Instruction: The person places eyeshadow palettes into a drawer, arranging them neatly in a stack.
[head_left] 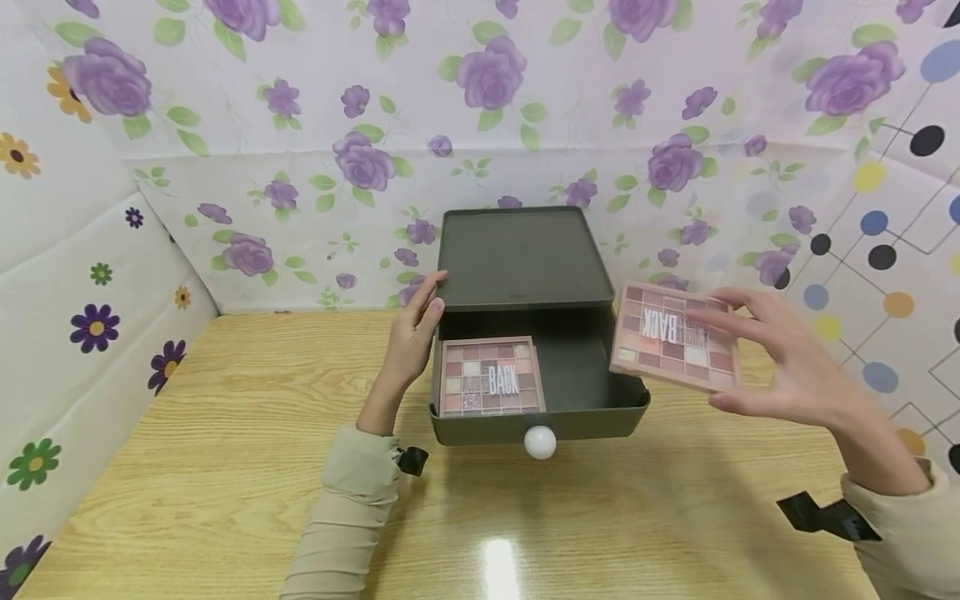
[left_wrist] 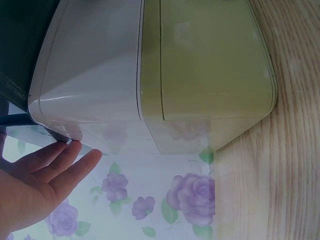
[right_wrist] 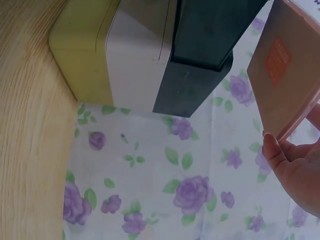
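Note:
A square pink eyeshadow palette (head_left: 663, 337), lettered "BACK", is raised at the right of the dark grey drawer (head_left: 581, 367). My right hand (head_left: 787, 358) pinches it by its right end, thumb below and fingers on top; the right wrist view shows its plain back (right_wrist: 280, 65) with an orange label. A similar palette (head_left: 491, 379) lies inside the pulled-out drawer, on the left side. My left hand (head_left: 408, 346) touches the left side of the drawer unit (head_left: 525, 254) near its top, its extended fingers (left_wrist: 65, 165) at the back corner in the left wrist view.
The drawer unit is stacked, with a white tier (left_wrist: 95, 65) and a yellow-green tier (left_wrist: 215, 60) below the dark one. A round white knob (head_left: 540, 442) juts from the open drawer's front. Behind the wooden table (head_left: 247, 450) hangs a flowered cloth (head_left: 300, 208).

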